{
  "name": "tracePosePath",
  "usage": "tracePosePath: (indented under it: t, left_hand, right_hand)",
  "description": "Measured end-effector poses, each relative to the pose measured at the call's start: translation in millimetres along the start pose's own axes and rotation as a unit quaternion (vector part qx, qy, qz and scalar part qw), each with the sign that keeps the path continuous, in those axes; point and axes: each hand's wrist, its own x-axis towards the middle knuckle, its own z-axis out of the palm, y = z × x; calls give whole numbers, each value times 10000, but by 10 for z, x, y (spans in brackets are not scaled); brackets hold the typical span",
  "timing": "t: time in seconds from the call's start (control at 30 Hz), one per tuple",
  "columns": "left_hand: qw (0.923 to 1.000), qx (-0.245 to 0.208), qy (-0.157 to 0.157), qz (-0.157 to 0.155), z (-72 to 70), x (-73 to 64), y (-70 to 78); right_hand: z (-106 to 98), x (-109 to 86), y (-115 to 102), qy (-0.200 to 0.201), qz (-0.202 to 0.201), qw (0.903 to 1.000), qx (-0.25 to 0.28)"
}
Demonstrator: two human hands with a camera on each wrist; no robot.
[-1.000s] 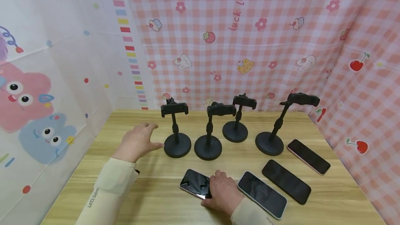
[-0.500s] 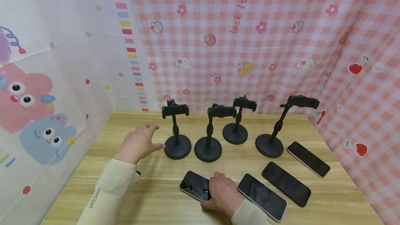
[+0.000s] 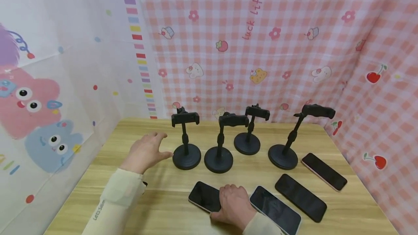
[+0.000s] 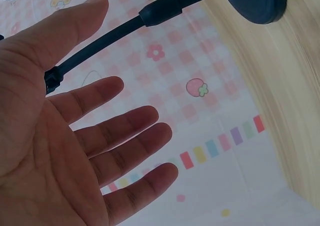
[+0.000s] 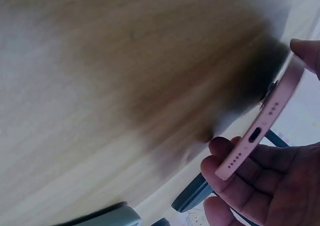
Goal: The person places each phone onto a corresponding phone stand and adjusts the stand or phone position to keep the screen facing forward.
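Observation:
My right hand (image 3: 236, 206) grips a phone (image 3: 205, 196) by its long edges, covering its right end. In the right wrist view, the phone's pink bottom edge (image 5: 257, 128) with its charging port lies between thumb and fingers. My left hand (image 3: 146, 152) is spread beside the leftmost black phone stand (image 3: 185, 139), thumb near its round base; whether they touch, I cannot tell. In the left wrist view the palm holds nothing, and the stand's pole (image 4: 107, 41) passes behind the thumb. Each stand has a clamp on top that holds no phone.
Three more stands are on the wooden table (image 3: 163, 209): one (image 3: 218, 159) in the middle, one (image 3: 247, 143) farther back, one (image 3: 282, 157) at right. A white-edged phone (image 3: 275, 209), a black phone (image 3: 300, 198) and a pink-edged phone (image 3: 324, 171) lie at right. Printed curtains enclose the table.
The head view has tilted up slightly, so everything sits lower in it. Bright reflections on the gripped phone's screen have gone. Both hands keep nearly the same pose.

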Motion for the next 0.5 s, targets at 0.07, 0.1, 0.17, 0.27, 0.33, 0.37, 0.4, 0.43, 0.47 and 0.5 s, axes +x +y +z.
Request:
tracePosePath:
  t: [0.07,0.1,0.17,0.27,0.33,0.37,0.4,0.43,0.47,0.5]
  left_hand:
    - [10000,-27,-5,-2,9,-5,1]
    - [10000,-35,3,-3,13,-6,1]
    - [10000,-48,34,6,19,-7,2]
    - [9999,-73,121,34,23,-4,-2]
    - [9998,-85,187,64,22,-4,-6]
    - [9997,-87,230,82,21,-5,-10]
    - [9995,-96,284,97,20,-9,-16]
    - [9993,-87,337,112,20,-13,-22]
    - [9991,-86,386,124,20,-18,-26]
    - [9989,-87,436,144,20,-23,-30]
  right_hand:
    - [6,-5,8,92,-16,9999,74]
    - [7,-6,12,97,0,9999,122]
    - [5,-4,20,114,47,9997,192]
    - [-1,0,28,184,150,9994,250]
    - [-1,4,30,288,204,9990,276]
    - [1,5,29,369,216,9986,303]
    - [4,7,26,441,232,9981,368]
    - [5,9,24,502,241,9975,442]
    - [5,11,20,541,260,9969,515]
    - [4,13,16,556,279,9962,603]
